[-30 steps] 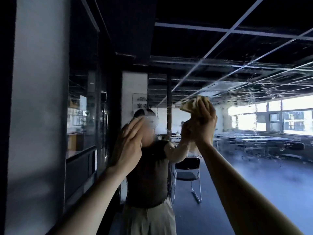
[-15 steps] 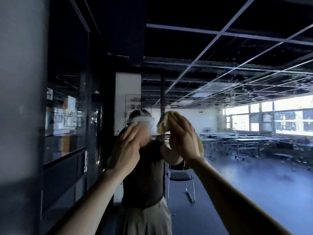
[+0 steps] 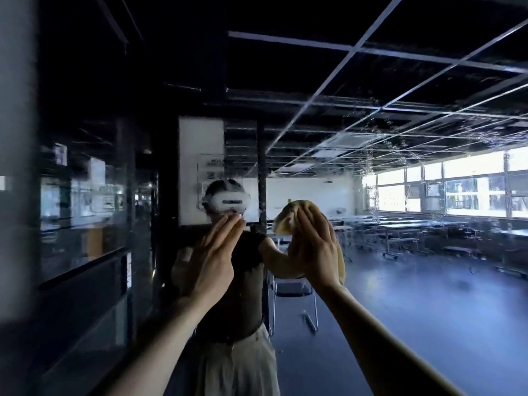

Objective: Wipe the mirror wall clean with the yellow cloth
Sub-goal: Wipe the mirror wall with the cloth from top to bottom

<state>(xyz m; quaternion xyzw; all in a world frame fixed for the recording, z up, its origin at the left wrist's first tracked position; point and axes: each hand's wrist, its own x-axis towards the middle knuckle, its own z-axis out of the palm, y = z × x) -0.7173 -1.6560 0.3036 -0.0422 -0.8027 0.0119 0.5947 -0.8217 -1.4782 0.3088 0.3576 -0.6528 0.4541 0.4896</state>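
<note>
Since a second ago the right hand (image 3: 314,252) has brought the yellow cloth (image 3: 295,211) down and leftward over the mirror wall (image 3: 485,281). The cloth now lies just beside the left hand (image 3: 217,252), which has stayed flat on the glass. Neither of the hands grips anything. The right presses the cloth to the mirror with straight, spread fingers; bunched folds show above the fingertips, and a strip shows past the outer edge of the palm. The left holds nothing, its fingers straight and together, touching the glass.

The mirror fills nearly the whole view and returns a dim room with a dark blue floor (image 3: 414,324). Above and to the right of the cloth, droplets (image 3: 371,167) and thin streaks cling to the glass, over the reflected ceiling grid (image 3: 371,67). Farther right of the cloth, bright windows (image 3: 471,190) run along the room, with rows of worktops (image 3: 400,227) beneath them. Left of the cloth stands the person's reflection (image 3: 243,304) in a dark top and pale trousers, wearing a white headset (image 3: 228,201); the left hand and forearm cover part of it. Below the cloth, a chair (image 3: 294,292) shows in the reflection. Far left of the cloth are a glass partition (image 3: 80,218) and a blurred grey pillar (image 3: 14,138).
</note>
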